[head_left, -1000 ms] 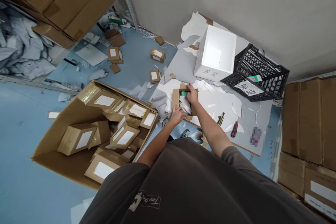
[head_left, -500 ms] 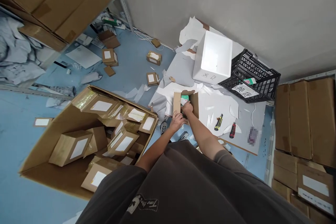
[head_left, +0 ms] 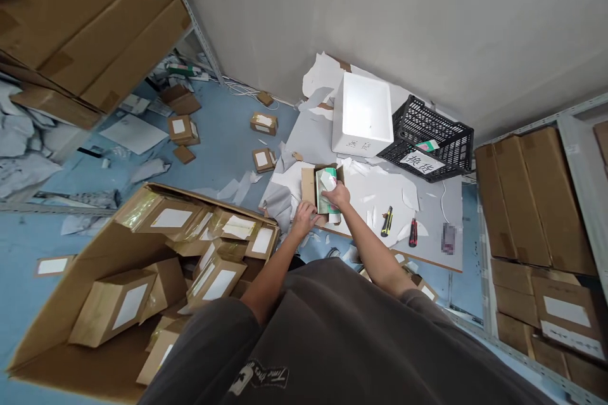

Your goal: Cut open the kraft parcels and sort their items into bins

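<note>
On the table (head_left: 356, 202) lies a small open cardboard box (head_left: 308, 186), one flap turned out to the left. My right hand (head_left: 338, 195) is closed on a green and white box (head_left: 325, 204), which sticks up out of the cardboard box. At the near left corner of the cardboard box, my left hand (head_left: 304, 218) grips its edge with bent fingers. To the right lie a yellow and black utility knife (head_left: 387, 221) and a red and black utility knife (head_left: 413, 233).
Behind stand a white foam box (head_left: 339, 120) and a black plastic crate (head_left: 451, 155) holding a green and white pack. A large carton (head_left: 47, 323) of taped parcels stands on my left. Shelves with cardboard boxes (head_left: 527, 196) are at right. Paper scraps and small parcels litter the floor.
My right hand has lifted the green and white box partly out of the cardboard box; more of it shows. My left hand keeps to the near left corner. The view has shifted.
</note>
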`<state>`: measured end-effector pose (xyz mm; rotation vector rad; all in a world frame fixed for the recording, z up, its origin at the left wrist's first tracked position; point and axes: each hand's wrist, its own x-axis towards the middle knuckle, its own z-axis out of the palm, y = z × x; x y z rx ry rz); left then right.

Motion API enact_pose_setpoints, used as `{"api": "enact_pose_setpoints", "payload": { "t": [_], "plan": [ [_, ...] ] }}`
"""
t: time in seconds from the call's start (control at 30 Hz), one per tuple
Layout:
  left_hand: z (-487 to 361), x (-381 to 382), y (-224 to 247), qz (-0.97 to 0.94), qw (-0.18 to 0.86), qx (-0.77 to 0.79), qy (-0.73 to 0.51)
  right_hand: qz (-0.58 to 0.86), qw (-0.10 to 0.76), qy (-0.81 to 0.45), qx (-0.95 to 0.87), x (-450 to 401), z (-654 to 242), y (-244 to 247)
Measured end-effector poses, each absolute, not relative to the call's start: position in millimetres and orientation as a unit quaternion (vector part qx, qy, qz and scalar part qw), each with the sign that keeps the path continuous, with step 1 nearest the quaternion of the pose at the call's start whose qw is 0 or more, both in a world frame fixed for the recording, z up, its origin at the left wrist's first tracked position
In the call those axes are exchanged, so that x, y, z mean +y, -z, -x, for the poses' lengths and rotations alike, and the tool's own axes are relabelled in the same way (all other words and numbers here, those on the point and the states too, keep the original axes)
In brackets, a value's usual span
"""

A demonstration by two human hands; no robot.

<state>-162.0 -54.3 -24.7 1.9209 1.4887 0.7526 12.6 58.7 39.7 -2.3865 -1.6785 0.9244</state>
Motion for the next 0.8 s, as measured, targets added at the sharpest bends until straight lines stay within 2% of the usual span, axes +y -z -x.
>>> {"api": "enact_pose_setpoints", "payload": {
  "t": [0.13,0.33,0.5,0.57,0.73,0.8],
  "plan": [
    [166,-46,19,-0.719,0.296,0.578,-0.248,0.781,0.085,-0.324,-0.527,56,-22,-61],
    [174,-31,6,-0.7,0.3,0.612,-0.21,0.728,0.283,-0.463,-0.42,34,-66,-77],
    [126,-29,-27,-0.658,0.28,0.619,-0.324,0.664,0.405,-0.53,-0.337,16,-127,-86],
    [86,-26,-39,-0.643,0.333,0.591,-0.357,0.651,0.425,-0.541,-0.321,7,-151,-86],
    [-9,-6,-41,-0.532,0.636,0.475,-0.294,0.631,0.432,-0.574,-0.293,-16,-201,-70],
    [-30,-1,-30,-0.484,0.704,0.431,-0.29,0.627,0.439,-0.584,-0.269,-22,-217,-58]
  ]
}}
